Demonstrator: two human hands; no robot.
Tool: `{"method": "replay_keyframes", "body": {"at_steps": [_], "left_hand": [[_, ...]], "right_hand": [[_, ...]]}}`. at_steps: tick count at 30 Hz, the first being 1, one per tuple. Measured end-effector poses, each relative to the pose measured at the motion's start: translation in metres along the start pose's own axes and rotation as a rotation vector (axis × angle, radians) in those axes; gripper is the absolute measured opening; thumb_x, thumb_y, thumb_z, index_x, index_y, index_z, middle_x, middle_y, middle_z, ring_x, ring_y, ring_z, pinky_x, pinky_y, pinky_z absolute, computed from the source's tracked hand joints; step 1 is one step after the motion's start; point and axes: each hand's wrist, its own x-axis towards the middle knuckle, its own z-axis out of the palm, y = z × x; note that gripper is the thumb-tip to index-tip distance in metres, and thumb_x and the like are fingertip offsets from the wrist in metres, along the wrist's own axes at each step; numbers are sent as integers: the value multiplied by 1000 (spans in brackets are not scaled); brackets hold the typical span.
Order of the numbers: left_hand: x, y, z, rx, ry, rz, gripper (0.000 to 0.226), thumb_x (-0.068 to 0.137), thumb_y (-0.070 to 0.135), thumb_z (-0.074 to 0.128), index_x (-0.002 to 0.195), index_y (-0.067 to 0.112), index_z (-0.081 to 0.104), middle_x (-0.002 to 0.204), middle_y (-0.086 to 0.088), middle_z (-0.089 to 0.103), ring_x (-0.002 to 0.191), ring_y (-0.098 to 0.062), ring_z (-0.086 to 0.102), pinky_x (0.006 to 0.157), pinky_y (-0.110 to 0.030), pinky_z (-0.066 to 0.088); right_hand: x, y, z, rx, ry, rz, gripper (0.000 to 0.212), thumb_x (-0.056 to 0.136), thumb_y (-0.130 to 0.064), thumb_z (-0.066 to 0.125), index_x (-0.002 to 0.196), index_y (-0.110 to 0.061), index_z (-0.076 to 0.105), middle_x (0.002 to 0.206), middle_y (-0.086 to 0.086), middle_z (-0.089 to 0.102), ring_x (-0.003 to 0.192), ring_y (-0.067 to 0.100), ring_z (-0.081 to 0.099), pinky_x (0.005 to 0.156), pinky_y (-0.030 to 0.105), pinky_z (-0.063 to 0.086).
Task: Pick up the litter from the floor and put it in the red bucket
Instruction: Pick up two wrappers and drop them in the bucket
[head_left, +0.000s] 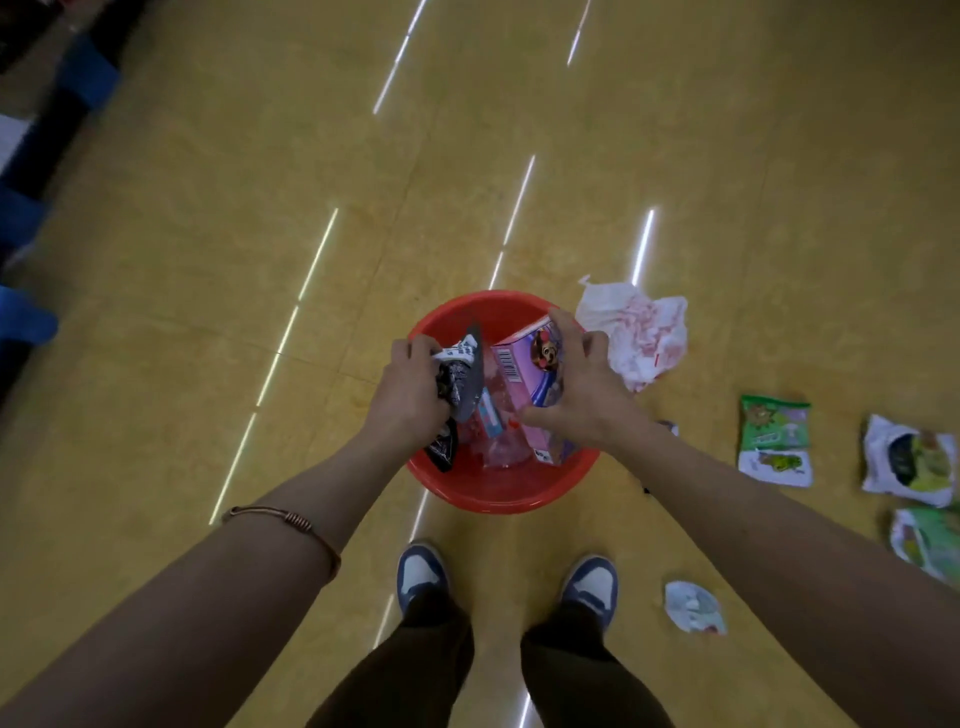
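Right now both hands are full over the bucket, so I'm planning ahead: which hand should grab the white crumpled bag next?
Probably the right hand: the white crumpled bag lies just beyond it, right of the red bucket.

Evenly lit from overhead; streaky white tube-light glare on glossy floor (260, 208) from 12 toward 6 o'clock. Soft shadows only. Slight motion blur overall, heavier at 9 o'clock; wide-angle stretch at edges.

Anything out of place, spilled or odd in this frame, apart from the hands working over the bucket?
Yes: litter lies loose on the floor right of the red bucket: a crumpled white-and-red bag against its rim, a green packet, two more packets at the frame edge, and a small torn wrapper near the right shoe. Nothing looks spilled or broken.
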Motion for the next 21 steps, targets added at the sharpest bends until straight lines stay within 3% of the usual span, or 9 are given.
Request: {"method": "replay_keyframes", "body": {"at_steps": [3,6,9,12,16,21], "left_hand": [[26,-21,36,-26,6,27,57,72,-7,64,123,7,44,126,-13,38,110,-29,48,90,-34,41],[46,-38,67,-52,28,42,56,71,-7,64,122,8,45,125,-12,40,109,-26,47,88,-34,42],[58,-51,89,-19,5,50,59,72,-2,68,124,11,43,125,-11,38,110,-27,46,87,-33,42],[62,-55,99,17,-48,45,71,73,12,76,132,15,37,134,-10,32,123,-29,38,101,-36,38],[56,-47,90,124,-25,146,92,67,35,80,143,22,29,144,-10,25,133,-30,24,113,-41,23],[39,-15,63,242,39,257,89,71,57,68,144,33,24,148,-5,21,139,-27,17,114,-55,9]], "right_hand": [[21,22,40,-5,1,44,112,69,-34,78,148,-32,0,132,11,24,101,32,54,80,34,45],[36,44,70,23,16,64,111,69,-32,78,148,-31,1,131,10,24,96,32,55,76,32,43],[48,63,87,21,13,62,114,68,-35,80,148,-30,0,133,12,22,101,35,54,85,39,48],[54,75,95,29,-1,58,117,66,-41,82,149,-28,0,140,13,14,119,37,43,99,47,43],[45,76,86,-20,11,44,114,65,-48,80,150,-22,7,148,11,9,135,33,24,111,42,30],[24,57,46,-75,89,12,103,68,-54,74,148,-21,17,146,8,19,134,27,27,110,40,30]]}}
